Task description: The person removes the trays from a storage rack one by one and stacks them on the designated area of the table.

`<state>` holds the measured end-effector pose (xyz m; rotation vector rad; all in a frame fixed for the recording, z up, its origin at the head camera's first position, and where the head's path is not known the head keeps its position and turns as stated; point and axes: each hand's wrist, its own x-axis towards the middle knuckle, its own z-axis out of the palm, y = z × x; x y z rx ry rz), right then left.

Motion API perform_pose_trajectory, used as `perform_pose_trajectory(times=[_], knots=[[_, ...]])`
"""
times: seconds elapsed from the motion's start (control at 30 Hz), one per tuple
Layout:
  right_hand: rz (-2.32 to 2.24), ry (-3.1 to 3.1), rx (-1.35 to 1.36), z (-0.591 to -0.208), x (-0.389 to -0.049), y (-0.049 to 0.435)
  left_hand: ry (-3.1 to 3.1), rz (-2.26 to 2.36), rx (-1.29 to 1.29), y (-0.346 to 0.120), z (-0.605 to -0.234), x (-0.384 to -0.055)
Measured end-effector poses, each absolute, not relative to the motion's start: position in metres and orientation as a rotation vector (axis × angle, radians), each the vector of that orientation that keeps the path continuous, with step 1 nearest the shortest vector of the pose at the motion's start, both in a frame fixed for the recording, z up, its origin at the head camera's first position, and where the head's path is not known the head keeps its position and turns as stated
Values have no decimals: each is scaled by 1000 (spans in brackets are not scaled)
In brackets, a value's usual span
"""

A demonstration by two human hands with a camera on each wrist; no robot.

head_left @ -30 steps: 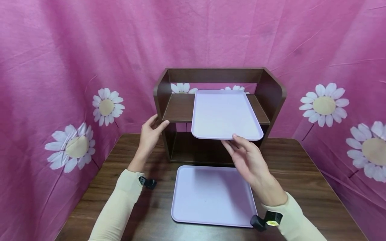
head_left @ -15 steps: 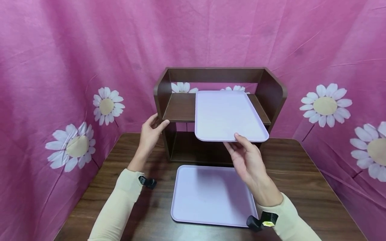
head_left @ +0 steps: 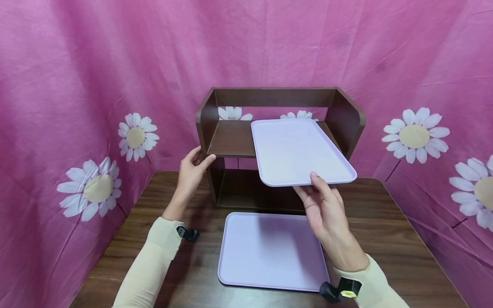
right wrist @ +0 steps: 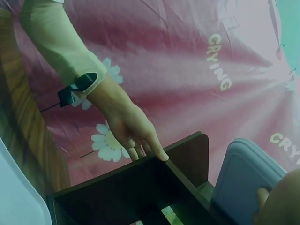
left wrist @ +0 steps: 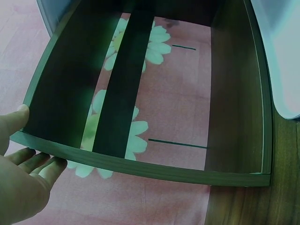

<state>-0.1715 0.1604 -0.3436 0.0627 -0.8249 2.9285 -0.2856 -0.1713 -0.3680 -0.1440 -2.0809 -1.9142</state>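
My right hand (head_left: 327, 214) pinches a light purple tray (head_left: 296, 149) by its near edge, thumb on top and fingers underneath. The tray is held at the height of the upper shelf board, its far part over that board and its near end jutting out in front. At the left, my left hand (head_left: 189, 175) grips the side panel of a dark brown desktop shelf (head_left: 231, 139). In the left wrist view its thumb and fingers (left wrist: 55, 171) lie on either side of the panel's edge. A second purple tray (head_left: 265, 252) lies flat before the shelf.
The shelf stands at the back of a brown wooden table (head_left: 377, 239), with an open lower compartment (head_left: 254, 188) below the upper board. Close behind hangs a pink curtain (head_left: 269, 42) printed with white daisies. It also closes in both sides.
The held tray has shifted right and toward me, with its near end turned somewhat to the right. My right hand has moved with it. The left hand and the lower tray stay put.
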Motion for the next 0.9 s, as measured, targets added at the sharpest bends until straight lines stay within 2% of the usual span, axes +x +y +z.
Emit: perform_pose_trajectory(times=[0.9], knots=[[2940,-622,262,-350,-169,193,-2073,-1906,-166,-171,-368,-285]])
